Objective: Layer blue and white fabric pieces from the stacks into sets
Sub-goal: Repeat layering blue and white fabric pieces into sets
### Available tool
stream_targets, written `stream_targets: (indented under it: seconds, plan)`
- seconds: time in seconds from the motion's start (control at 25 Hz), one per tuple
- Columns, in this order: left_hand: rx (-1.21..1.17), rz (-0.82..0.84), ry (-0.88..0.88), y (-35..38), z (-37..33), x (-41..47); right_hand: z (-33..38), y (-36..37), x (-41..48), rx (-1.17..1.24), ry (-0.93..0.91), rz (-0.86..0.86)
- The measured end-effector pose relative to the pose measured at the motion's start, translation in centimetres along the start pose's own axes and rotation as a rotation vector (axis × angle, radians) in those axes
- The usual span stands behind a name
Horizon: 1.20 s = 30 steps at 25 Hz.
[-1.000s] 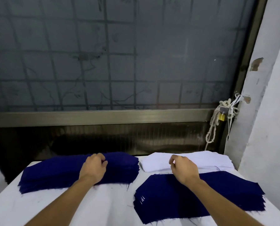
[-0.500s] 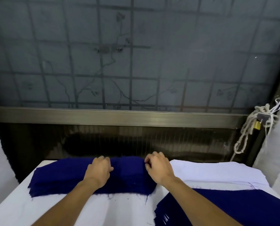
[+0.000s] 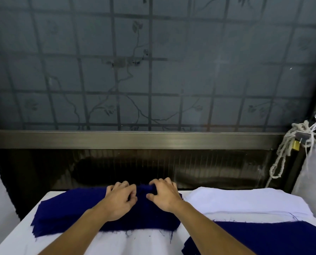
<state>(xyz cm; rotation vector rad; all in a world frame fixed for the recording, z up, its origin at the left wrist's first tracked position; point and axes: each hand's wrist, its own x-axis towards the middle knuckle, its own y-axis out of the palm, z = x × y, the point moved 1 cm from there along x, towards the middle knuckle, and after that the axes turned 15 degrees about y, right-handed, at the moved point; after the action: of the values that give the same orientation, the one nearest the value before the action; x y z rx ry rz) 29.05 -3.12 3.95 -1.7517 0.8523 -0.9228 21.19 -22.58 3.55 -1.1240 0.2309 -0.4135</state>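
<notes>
A stack of dark blue fabric pieces (image 3: 65,214) lies at the left of the white table (image 3: 144,243). Both hands are on its far right part. My left hand (image 3: 119,199) has its fingers curled on the top blue piece near the far edge. My right hand (image 3: 164,196) is close beside it, and its fingers and thumb pinch the same blue fabric, which bunches up between the two hands. A stack of white fabric pieces (image 3: 245,201) lies at the right. A second blue stack (image 3: 263,238) sits in front of it at the lower right.
A dark window with a metal grille and a metal sill (image 3: 135,139) runs right behind the table. A knotted white rope with a brass padlock (image 3: 295,145) hangs at the right, by a white wall. The table's left edge drops off beside the blue stack.
My right hand has moved left, from the white stack onto the blue stack next to my left hand. Both hands have slid to the stack's far edge. The view has turned left.
</notes>
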Motion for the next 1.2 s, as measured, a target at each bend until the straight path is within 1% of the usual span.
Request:
stream_targets:
  seconds: [0.08, 0.16, 0.2, 0.32, 0.4, 0.52, 0.68, 0.76, 0.92, 1.04, 1.12, 1.2]
  plan:
    - [-0.088, -0.001, -0.024, 0.1, 0.0, 0.4, 0.1, -0.1, -0.1, 0.078, -0.007, 0.020]
    - [-0.173, -0.006, -0.028, -0.1, -0.3, 1.0, 0.5, -0.2, -0.3, 0.159, -0.053, 0.026]
    - [-0.177, -0.002, -0.022, -0.2, -0.5, 1.3, 0.7, -0.4, -0.5, 0.197, -0.070, 0.026]
    - [-0.082, 0.011, 0.012, -1.2, -1.2, 1.5, 0.3, -1.5, -0.9, 0.245, -0.038, 0.068]
    - [-0.030, 0.016, -0.028, -2.3, -0.7, 0.7, -0.9, -2.4, -1.0, 0.221, 0.012, 0.084]
    - [-0.013, -0.002, -0.111, -4.2, 0.9, -1.3, -3.0, -4.1, -1.6, 0.233, 0.067, 0.024]
    - [-0.007, -0.028, -0.218, -7.1, 2.2, -4.5, -5.2, -6.2, -2.9, 0.423, 0.146, -0.008]
    - [-0.042, -0.070, -0.269, -8.2, 2.6, -5.8, -5.9, -7.2, -3.7, 0.481, 0.183, -0.033]
    - [-0.244, -0.176, -0.304, -10.2, 1.9, -8.4, -7.0, -8.7, -6.4, 0.594, 0.225, -0.058]
    - [-0.395, -0.323, -0.331, -10.4, 0.5, -10.1, -8.1, -9.5, -8.8, 0.689, 0.257, -0.087]
    - [-0.448, -0.399, -0.392, -9.8, -0.4, -11.2, -8.9, -9.7, -10.6, 0.704, 0.275, -0.115]
    - [-0.471, -0.416, -0.442, -8.6, -1.4, -12.2, -9.6, -9.5, -12.4, 0.680, 0.307, -0.127]
